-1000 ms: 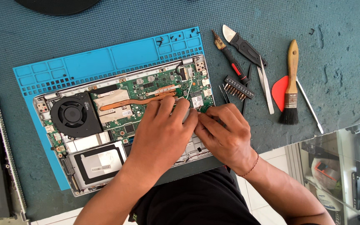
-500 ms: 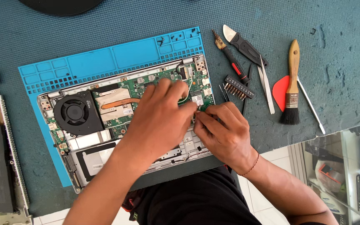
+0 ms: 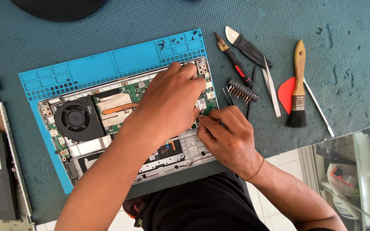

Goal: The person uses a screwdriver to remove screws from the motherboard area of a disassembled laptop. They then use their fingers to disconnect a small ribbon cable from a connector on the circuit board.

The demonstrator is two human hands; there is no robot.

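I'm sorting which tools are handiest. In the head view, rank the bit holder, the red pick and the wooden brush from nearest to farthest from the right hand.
1. Bit holder: black strip of bits, just above the right hand.
2. Red pick: up and to the right, partly under the brush.
3. Wooden brush: just right of the pick, its bristles toward the table edge.

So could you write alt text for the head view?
Two hands work inside an opened laptop on a blue mat: left hand on the green board, right hand pinching at its right edge. Tools and a brush lie to the right.
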